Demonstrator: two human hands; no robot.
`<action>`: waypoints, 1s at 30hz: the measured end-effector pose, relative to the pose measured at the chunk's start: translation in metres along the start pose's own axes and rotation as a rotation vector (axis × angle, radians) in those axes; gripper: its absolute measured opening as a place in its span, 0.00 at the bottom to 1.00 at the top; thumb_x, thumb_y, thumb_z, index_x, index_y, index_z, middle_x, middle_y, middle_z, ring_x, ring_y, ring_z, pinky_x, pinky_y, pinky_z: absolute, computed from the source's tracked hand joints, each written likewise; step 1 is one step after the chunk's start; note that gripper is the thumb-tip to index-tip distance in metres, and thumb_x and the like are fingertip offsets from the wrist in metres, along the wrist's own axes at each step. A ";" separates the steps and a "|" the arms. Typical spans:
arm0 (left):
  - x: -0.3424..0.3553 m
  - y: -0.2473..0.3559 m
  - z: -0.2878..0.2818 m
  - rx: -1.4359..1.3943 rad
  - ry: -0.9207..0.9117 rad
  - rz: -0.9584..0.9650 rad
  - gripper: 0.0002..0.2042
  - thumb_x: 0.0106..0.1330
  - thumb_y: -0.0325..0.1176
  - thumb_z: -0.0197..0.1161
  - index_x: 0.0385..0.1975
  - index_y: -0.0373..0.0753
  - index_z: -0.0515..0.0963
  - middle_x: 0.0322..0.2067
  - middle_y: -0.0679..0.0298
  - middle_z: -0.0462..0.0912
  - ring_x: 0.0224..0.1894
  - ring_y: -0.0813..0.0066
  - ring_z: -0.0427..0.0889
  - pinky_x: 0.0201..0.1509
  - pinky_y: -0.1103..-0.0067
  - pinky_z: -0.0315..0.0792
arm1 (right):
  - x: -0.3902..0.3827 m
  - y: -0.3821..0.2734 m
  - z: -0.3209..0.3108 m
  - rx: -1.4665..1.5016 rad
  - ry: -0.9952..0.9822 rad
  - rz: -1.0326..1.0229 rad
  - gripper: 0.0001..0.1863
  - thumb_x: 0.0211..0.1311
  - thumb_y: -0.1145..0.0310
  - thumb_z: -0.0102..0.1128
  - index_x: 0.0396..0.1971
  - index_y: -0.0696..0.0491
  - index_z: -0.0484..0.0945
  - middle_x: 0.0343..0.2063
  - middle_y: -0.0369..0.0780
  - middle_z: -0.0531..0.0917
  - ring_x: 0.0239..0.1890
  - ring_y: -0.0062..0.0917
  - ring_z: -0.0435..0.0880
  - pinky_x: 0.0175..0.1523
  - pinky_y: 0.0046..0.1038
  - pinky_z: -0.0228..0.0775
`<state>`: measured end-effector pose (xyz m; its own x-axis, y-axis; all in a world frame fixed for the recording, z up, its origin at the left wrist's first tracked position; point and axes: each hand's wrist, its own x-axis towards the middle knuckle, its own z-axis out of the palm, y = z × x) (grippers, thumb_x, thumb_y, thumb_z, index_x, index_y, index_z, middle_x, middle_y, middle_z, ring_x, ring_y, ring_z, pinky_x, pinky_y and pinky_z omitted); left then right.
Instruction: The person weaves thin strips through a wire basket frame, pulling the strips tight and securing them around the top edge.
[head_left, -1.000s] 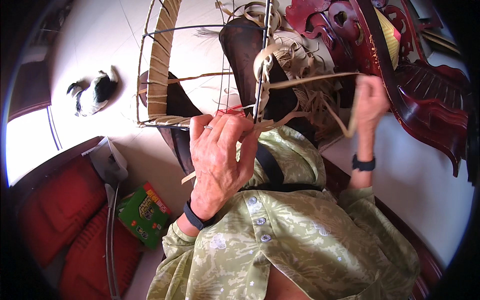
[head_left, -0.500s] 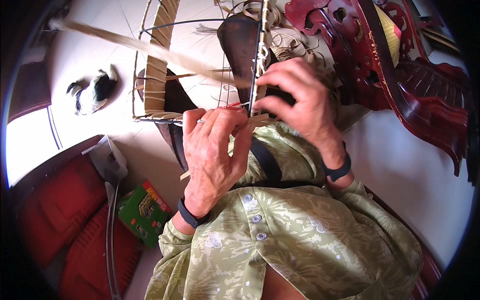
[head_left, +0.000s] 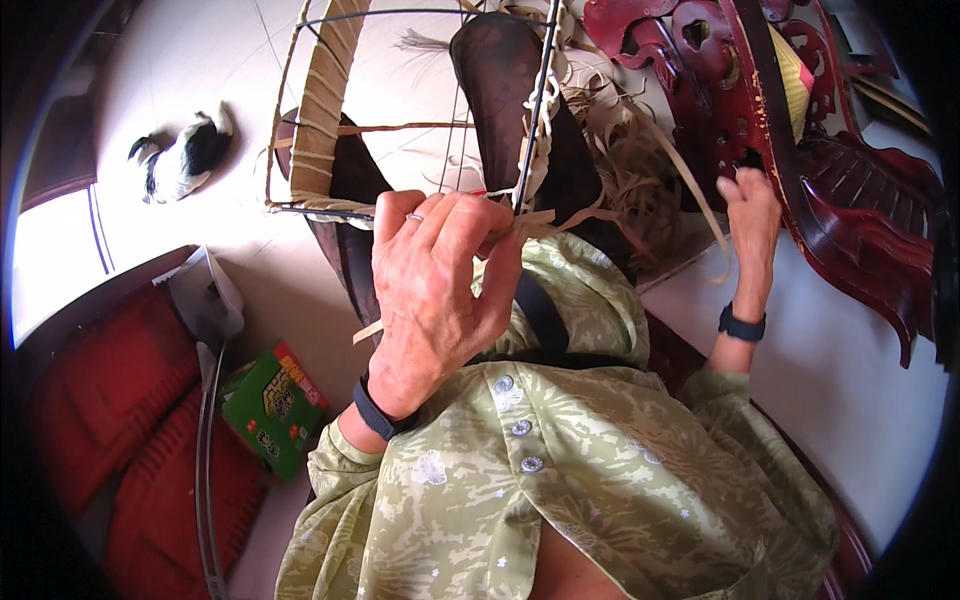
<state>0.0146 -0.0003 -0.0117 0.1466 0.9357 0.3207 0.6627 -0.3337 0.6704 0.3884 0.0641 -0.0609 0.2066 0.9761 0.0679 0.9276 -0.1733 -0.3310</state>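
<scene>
A frame of thin black rods (head_left: 541, 95), partly wrapped in pale flat strips, stands before me. My left hand (head_left: 440, 290) pinches its near right corner, where a flat strip end (head_left: 535, 219) sticks out beside the fingertips. Another strip end (head_left: 368, 332) shows beside that wrist. Something red peeks out behind the fingers. Off to the right, my right hand (head_left: 752, 215) is raised away from the frame with its fingers curled in; what they hold, if anything, is hidden. A long pale strip (head_left: 695, 190) curves through the air just left of it.
Loose strips (head_left: 625, 165) lie heaped right of the frame. Beyond them stands carved dark-red wooden furniture (head_left: 850, 225). At left are a black-and-white animal (head_left: 190, 155) on the tiled floor, a green box (head_left: 268, 412), red items (head_left: 115, 380) and a long-handled grey tool (head_left: 205, 300).
My right hand has swung from the frame's corner out to the right. The strip that swept across the frame at upper left now curves on the right. My left hand keeps its pinch.
</scene>
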 end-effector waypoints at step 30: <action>-0.006 0.001 0.010 0.075 0.006 0.017 0.10 0.57 0.27 0.72 0.34 0.42 0.76 0.29 0.68 0.80 0.34 0.68 0.80 0.49 0.68 0.68 | -0.049 -0.176 0.035 0.911 -0.437 -0.526 0.04 0.62 0.77 0.67 0.32 0.60 0.81 0.27 0.35 0.83 0.30 0.18 0.80 0.37 0.21 0.73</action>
<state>0.0215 -0.0053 -0.0201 0.1543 0.9292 0.3357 0.7134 -0.3399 0.6128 0.2044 0.0516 -0.0394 -0.4332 0.8925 0.1258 0.2591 0.2570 -0.9310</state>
